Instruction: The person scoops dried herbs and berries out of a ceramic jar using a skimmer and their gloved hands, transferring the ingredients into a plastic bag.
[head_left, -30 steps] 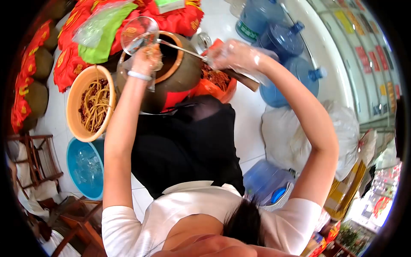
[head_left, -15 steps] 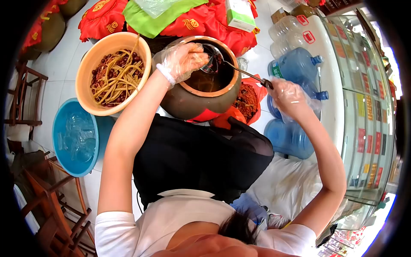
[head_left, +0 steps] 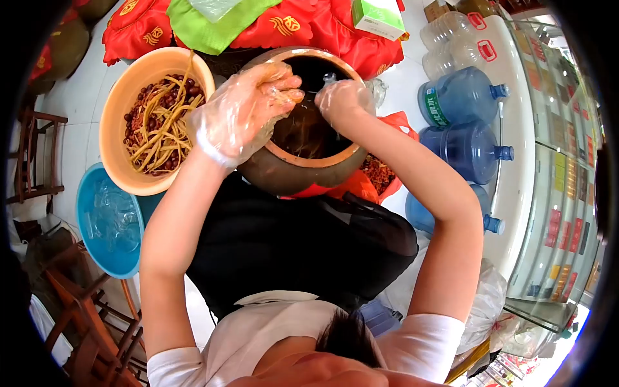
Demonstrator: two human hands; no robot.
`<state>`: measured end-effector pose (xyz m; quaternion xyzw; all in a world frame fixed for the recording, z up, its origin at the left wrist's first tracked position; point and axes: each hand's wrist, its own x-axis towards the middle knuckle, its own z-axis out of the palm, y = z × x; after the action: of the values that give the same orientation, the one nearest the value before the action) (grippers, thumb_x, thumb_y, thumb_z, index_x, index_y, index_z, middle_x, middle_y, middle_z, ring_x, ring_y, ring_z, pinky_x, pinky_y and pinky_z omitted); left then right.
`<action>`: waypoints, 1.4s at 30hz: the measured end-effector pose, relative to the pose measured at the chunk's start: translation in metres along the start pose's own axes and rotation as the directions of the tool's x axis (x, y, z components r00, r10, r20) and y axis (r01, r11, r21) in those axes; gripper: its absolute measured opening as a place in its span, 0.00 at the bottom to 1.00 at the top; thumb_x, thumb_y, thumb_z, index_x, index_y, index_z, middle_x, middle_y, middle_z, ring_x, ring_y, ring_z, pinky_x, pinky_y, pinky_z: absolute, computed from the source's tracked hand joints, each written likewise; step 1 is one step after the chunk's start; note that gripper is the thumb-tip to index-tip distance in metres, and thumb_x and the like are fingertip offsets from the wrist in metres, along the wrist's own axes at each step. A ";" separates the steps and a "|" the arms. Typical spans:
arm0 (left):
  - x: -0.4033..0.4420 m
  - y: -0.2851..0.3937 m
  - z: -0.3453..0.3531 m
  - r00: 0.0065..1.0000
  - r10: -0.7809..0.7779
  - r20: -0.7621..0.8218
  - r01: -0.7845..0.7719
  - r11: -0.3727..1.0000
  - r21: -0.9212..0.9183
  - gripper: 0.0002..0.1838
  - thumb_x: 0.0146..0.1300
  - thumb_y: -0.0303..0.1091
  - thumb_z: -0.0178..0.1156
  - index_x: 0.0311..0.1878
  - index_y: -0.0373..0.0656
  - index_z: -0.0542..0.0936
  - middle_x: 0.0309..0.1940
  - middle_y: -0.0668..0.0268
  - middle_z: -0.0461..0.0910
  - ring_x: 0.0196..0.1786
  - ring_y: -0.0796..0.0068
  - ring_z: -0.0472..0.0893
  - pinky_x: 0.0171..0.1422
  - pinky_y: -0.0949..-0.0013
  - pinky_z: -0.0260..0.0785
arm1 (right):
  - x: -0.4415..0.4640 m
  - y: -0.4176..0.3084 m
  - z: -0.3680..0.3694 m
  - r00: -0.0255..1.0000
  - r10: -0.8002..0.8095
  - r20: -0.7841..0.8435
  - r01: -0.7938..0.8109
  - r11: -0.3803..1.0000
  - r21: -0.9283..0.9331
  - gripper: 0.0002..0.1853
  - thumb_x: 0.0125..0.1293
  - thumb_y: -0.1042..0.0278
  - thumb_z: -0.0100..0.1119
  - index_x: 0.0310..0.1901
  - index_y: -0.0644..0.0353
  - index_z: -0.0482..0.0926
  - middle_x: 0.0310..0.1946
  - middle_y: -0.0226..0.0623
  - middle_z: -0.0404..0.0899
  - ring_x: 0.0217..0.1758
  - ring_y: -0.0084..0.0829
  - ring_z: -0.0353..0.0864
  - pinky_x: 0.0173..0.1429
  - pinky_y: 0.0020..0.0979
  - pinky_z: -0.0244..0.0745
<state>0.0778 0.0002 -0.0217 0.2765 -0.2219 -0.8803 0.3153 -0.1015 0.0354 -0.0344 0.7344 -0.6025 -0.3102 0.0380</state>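
A large dark earthenware jar with an orange rim stands before me, dark liquid inside. Both hands wear clear plastic gloves. My left hand is over the jar's left side, empty, fingers stretched out toward the mouth and wet with orange-brown residue. Over the jar's opening, my right hand is closed in a fist round the handle of the strainer ladle; the ladle's mesh head is hidden, apparently down in the liquid. Left of the jar, a peach-coloured basin holds long yellowish strips and dark red round fruits.
A blue tub with clear plastic inside stands lower left. A red bag of reddish bits lies right of the jar. Blue water jugs line the right side by a white counter edge. Red cloths and a tissue box lie behind.
My right hand has moved left and in over the jar, lowering the strainer ladle out of sight. My left hand has drawn back slightly toward the left and nearer the camera.
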 end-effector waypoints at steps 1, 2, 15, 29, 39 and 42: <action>-0.002 0.000 -0.001 1.000 -0.013 -0.017 0.013 1.000 0.000 0.14 0.63 0.35 0.49 0.44 0.33 0.72 0.39 0.53 0.76 0.39 0.62 0.78 0.43 0.68 0.71 | 0.003 -0.003 0.001 0.988 -0.055 0.141 0.052 0.998 0.019 0.07 0.53 0.71 0.56 0.33 0.53 0.81 0.33 0.33 0.82 0.37 0.32 0.82 0.31 0.31 0.78; -0.004 0.000 0.000 0.999 -0.027 -0.037 0.027 1.000 -0.002 0.14 0.62 0.35 0.50 0.44 0.32 0.72 0.38 0.53 0.76 0.38 0.61 0.79 0.42 0.68 0.72 | -0.001 -0.001 0.003 0.987 -0.063 0.146 0.058 0.998 0.034 0.07 0.53 0.71 0.56 0.33 0.53 0.81 0.33 0.33 0.82 0.37 0.32 0.82 0.31 0.31 0.78; -0.003 0.002 0.014 0.998 0.003 -0.055 -0.006 0.999 -0.051 0.14 0.65 0.35 0.46 0.44 0.33 0.72 0.40 0.55 0.76 0.39 0.64 0.76 0.42 0.69 0.72 | -0.035 0.035 -0.029 0.987 -0.075 0.139 0.076 0.997 -0.001 0.25 0.37 0.59 0.74 0.41 0.53 0.79 0.39 0.31 0.80 0.40 0.32 0.81 0.33 0.34 0.79; -0.015 0.008 -0.001 0.998 0.058 0.001 -0.058 0.993 -0.099 0.13 0.64 0.33 0.48 0.44 0.32 0.71 0.40 0.55 0.76 0.40 0.64 0.77 0.45 0.69 0.71 | 0.034 -0.001 0.048 0.971 -0.011 0.237 -0.013 0.995 0.102 0.19 0.50 0.69 0.61 0.46 0.58 0.75 0.41 0.40 0.80 0.45 0.36 0.80 0.40 0.37 0.78; -0.026 0.015 -0.015 0.994 0.071 0.087 -0.059 0.989 -0.139 0.13 0.64 0.35 0.46 0.43 0.35 0.73 0.38 0.56 0.76 0.40 0.64 0.76 0.48 0.68 0.68 | 0.059 -0.017 0.031 0.598 -0.541 0.591 0.724 0.681 -0.110 0.20 0.44 0.63 0.68 0.42 0.57 0.80 0.40 0.38 0.80 0.40 0.38 0.80 0.37 0.37 0.75; -0.027 0.017 -0.014 0.994 0.090 0.069 -0.081 0.989 -0.126 0.12 0.64 0.35 0.47 0.42 0.37 0.73 0.37 0.57 0.77 0.38 0.65 0.77 0.41 0.69 0.71 | 0.054 -0.013 0.049 0.215 -0.776 0.593 0.972 0.109 -0.209 0.09 0.37 0.57 0.68 0.23 0.46 0.84 0.25 0.25 0.81 0.30 0.28 0.79 0.32 0.35 0.71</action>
<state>0.1112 0.0038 -0.0133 0.2137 -0.1903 -0.8877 0.3608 -0.1107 0.0055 -0.1017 0.8316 0.0883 -0.5459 -0.0520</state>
